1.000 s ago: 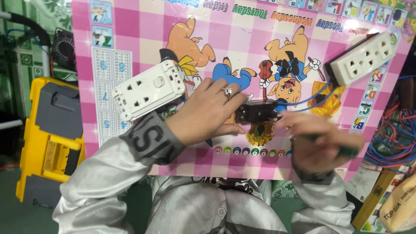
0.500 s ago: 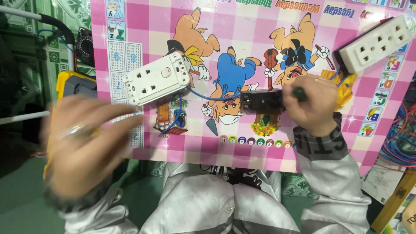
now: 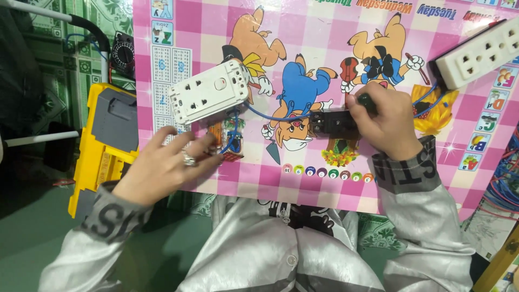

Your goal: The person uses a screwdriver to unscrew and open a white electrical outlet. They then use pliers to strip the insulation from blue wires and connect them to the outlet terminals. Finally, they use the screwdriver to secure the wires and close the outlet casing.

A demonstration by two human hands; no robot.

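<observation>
Board (image 3: pixel 324 48), pink-checked and printed with cartoon animals, filled most of the view and carried every smaller part. Yellow tool case (image 3: pixel 102 146) with a grey lid lay off the board's edge at 9 o'clock. White power strip (image 3: pixel 478 54) rested on the board at 2 o'clock, well apart from both hands. White wall socket plate (image 3: pixel 208 92), tilted, sat at 10 o'clock from the board's centre; blue wires (image 3: pixel 270 116) ran from beneath it toward the black component.

Left hand (image 3: pixel 167 165), a ring on one finger, lay at 7 o'clock over the board's lower edge; its fingers were spread and loosely extended, holding nothing, the fingertips just beside a small striped part (image 3: pixel 230 143) below the socket plate. Whether they touched that part could not be told.

Right hand (image 3: pixel 386 121) lay at 4 o'clock from the centre, fingers curled together around a dark green tool handle (image 3: pixel 367 100), of which only the rounded end showed at the hand's 11 o'clock. Black component (image 3: pixel 332 121), a small rectangular block, sat on the board touching this hand at its 9 o'clock; the tool's tip was hidden.
</observation>
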